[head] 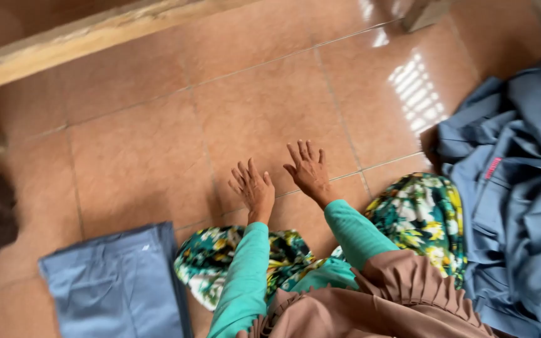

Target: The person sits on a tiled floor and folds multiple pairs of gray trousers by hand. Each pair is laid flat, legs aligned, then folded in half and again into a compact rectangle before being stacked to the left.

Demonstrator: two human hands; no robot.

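**Both hands spread above bare tile, garments to either side**

Only one view, from the head camera, and much of it is cut off. Along the right edge a heap of blue-grey garments (521, 181) runs out of the picture, so its full extent cannot be told; a small pink tag shows on it, too blurred to make out. At lower left a folded blue-grey stack (117, 281) is cropped by the bottom edge. A dark shape at the far left edge is too dim to identify. Across the top left a wooden beam (89, 34) passes out of view.

Both arms wear teal sleeves, and below them the lap is covered by floral cloth (421, 216) and brownish pleated fabric, which hide the legs.

The left hand (253, 186) and the right hand (308, 169) are held palm down just beside each other over the reddish tiled floor (158, 144), fingers stretched out and spread, gripping nothing. Whether the palms press on the tile or hover just over it cannot be told. The folded stack lies well apart from the left fingers, down and to the left; the heap lies well apart from the right fingers, off to the right.
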